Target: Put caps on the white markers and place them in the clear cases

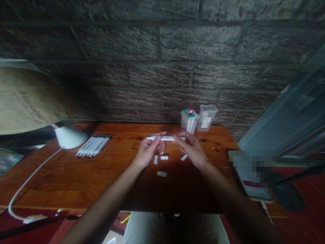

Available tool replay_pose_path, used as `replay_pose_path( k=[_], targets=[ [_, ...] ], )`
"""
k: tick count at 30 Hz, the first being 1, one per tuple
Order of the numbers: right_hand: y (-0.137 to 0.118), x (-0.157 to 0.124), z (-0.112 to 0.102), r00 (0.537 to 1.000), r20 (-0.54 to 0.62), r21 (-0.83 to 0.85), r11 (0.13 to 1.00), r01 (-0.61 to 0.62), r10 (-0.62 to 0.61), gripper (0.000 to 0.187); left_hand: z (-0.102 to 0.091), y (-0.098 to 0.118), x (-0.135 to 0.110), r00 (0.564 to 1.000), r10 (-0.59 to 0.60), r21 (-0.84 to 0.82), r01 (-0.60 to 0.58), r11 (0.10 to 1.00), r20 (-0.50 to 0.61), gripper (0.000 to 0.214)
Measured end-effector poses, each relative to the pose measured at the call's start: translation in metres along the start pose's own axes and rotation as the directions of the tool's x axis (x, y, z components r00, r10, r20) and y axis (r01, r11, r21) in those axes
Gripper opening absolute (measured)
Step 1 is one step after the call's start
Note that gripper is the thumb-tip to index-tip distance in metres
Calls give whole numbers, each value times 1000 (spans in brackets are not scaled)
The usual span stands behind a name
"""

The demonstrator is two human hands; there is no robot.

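Note:
Both my hands hold one white marker [166, 138] level above the wooden table [76, 176]. My left hand [148, 149] pinches its left end and my right hand [193, 147] grips its right end. Under my hands several small white caps lie loose on the wood, among them a cap [161, 174] closest to me and a cap [184, 157] by my right wrist.
A row of several white markers [93, 145] lies at the left. A clear tub of markers [189, 121] and a second clear tub [207, 117] stand at the back by the brick wall. A white lamp head [70, 137] with its cord is at the left, a phone [254, 179] at the right edge.

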State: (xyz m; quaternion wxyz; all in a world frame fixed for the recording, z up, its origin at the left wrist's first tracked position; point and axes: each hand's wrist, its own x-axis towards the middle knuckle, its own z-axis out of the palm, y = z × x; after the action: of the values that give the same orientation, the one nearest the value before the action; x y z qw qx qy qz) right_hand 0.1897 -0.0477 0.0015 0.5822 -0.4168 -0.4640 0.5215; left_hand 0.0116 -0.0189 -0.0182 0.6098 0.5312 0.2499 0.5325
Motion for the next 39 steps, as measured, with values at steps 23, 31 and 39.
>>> replay_pose_path(
  k=[23,31,39],
  targets=[
    [15,-9,9,961,239,-191,977,-91,136,60,5,-2,2,993,-64,198,84,977,-103,48],
    [12,-3,3,988,84,-74,989,-127,133,54,-2,1,9,941,61,144,-13,990,-333,51],
    [11,-1,2,993,59,5,995,-101,101,55,-9,12,13,881,116,49,-105,993,-459,60]
  ],
)
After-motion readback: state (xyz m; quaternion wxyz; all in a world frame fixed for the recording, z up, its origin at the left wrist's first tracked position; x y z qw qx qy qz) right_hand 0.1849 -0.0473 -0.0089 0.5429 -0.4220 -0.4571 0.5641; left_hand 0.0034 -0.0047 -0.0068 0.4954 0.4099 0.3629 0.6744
